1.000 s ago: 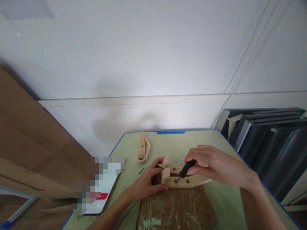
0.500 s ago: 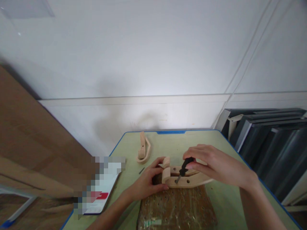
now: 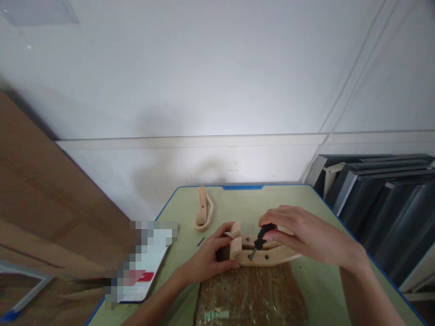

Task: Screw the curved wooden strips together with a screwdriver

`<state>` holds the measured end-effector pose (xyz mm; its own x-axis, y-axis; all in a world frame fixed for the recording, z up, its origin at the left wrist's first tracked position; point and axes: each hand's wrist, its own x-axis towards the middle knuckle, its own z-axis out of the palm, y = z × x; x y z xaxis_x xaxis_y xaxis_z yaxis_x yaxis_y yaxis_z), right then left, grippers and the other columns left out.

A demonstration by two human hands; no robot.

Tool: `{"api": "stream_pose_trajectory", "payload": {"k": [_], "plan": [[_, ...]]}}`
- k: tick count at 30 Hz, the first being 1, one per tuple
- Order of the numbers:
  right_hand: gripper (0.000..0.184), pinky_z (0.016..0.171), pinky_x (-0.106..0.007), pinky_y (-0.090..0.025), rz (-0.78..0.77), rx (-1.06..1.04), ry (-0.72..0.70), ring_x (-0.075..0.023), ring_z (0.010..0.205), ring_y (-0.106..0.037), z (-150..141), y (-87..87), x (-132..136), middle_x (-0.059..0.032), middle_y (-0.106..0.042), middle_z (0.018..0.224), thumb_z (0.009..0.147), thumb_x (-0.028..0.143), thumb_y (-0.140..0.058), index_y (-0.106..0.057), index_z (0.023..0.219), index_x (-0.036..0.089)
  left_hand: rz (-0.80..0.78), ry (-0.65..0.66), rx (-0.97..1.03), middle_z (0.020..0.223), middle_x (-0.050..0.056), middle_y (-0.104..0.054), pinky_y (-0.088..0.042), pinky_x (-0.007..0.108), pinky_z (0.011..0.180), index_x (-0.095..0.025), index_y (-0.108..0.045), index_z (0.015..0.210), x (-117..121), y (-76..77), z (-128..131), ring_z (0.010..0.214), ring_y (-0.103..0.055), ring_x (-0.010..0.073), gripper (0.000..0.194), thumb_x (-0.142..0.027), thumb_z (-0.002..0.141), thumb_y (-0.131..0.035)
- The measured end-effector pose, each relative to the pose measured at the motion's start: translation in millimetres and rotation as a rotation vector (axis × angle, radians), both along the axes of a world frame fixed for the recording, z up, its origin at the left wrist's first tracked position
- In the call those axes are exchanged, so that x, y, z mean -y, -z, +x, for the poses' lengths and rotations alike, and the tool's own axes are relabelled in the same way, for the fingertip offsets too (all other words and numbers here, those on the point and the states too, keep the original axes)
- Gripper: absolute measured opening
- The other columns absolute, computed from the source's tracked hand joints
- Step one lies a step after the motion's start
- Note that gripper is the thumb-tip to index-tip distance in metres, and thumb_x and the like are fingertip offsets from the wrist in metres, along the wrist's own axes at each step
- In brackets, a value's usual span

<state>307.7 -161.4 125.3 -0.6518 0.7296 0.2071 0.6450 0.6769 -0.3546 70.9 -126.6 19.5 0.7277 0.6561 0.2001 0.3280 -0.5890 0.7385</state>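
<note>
A black-handled screwdriver [image 3: 261, 236] is gripped in my right hand [image 3: 295, 231], tilted, its metal tip in a hole of the near bar of a pale wooden frame [image 3: 278, 256]. Another dark hole shows to the right of the tip. My left hand [image 3: 214, 253] clasps the rounded left end of this frame, thumb in front and fingers behind. Beneath the frame lies a brown board [image 3: 251, 294] wrapped in shiny clear tape. Farther back on the table rests a second, smaller curved wooden piece [image 3: 208, 210], touched by neither hand.
The green table [image 3: 163, 290] has a blue rim. A small dark rod [image 3: 200, 242] lies left of my left hand. A partly blurred phone-like slab [image 3: 149, 262] stands at the left edge. Cardboard [image 3: 61, 194] leans at left; dark panels [image 3: 380, 203] stand at right. A white wall is behind.
</note>
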Motion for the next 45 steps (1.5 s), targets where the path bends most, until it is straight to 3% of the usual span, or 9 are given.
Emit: {"api": "stream_pose_trajectory", "payload": {"k": [10, 21, 34, 38, 45], "plan": [[0.020, 0.068, -0.025, -0.035, -0.002, 0.023, -0.022, -0.0117, 0.077, -0.052, -0.5, 0.6, -0.3, 0.0006, -0.059, 0.082, 0.088, 0.033, -0.038, -0.052, 0.091, 0.019, -0.001, -0.024, -0.008, 0.131, 0.006, -0.033, -0.028, 0.032, 0.100, -0.018, -0.059, 0.103, 0.0, 2.0, -0.7, 0.120, -0.034, 0.0251, 0.038, -0.038, 0.071, -0.062], [0.021, 0.061, -0.025, -0.030, 0.066, 0.074, 0.061, -0.0114, 0.068, -0.050, 1.0, 1.5, -0.1, 0.0014, -0.056, 0.072, 0.087, 0.036, -0.039, -0.050, 0.079, 0.019, 0.005, -0.025, -0.012, 0.129, 0.007, -0.035, -0.029, 0.033, 0.099, -0.017, -0.061, 0.099, -0.2, 3.2, -0.9, 0.119, -0.034, 0.0254, 0.035, -0.037, 0.070, -0.062], [0.041, 0.056, -0.026, -0.023, 0.213, 0.194, 0.148, -0.0117, 0.057, -0.046, 0.8, 12.7, -7.7, 0.0003, -0.054, 0.056, 0.086, 0.048, -0.031, -0.047, 0.063, 0.018, 0.002, -0.001, 0.005, 0.127, 0.006, -0.036, -0.029, 0.030, 0.099, -0.019, -0.061, 0.099, -1.8, 3.8, -1.4, 0.118, -0.035, 0.0239, 0.034, -0.036, 0.070, -0.063], [0.044, 0.056, -0.026, -0.024, 0.214, 0.178, 0.150, -0.0115, 0.056, -0.047, 0.2, 13.2, -8.1, -0.0001, -0.054, 0.056, 0.086, 0.050, -0.029, -0.048, 0.063, 0.018, -0.004, -0.017, -0.002, 0.128, 0.007, -0.036, -0.030, 0.033, 0.099, -0.017, -0.061, 0.099, -1.3, 4.1, -1.3, 0.118, -0.035, 0.0257, 0.035, -0.038, 0.070, -0.062], [0.030, 0.062, -0.025, -0.032, 0.141, 0.069, 0.131, -0.0129, 0.069, -0.051, -2.2, 13.5, -9.7, -0.0015, -0.057, 0.070, 0.088, 0.038, -0.035, -0.052, 0.077, 0.017, 0.003, -0.027, -0.012, 0.130, 0.006, -0.035, -0.028, 0.033, 0.100, -0.018, -0.061, 0.099, -0.3, 4.1, -1.1, 0.119, -0.034, 0.0256, 0.034, -0.038, 0.070, -0.062]]}}
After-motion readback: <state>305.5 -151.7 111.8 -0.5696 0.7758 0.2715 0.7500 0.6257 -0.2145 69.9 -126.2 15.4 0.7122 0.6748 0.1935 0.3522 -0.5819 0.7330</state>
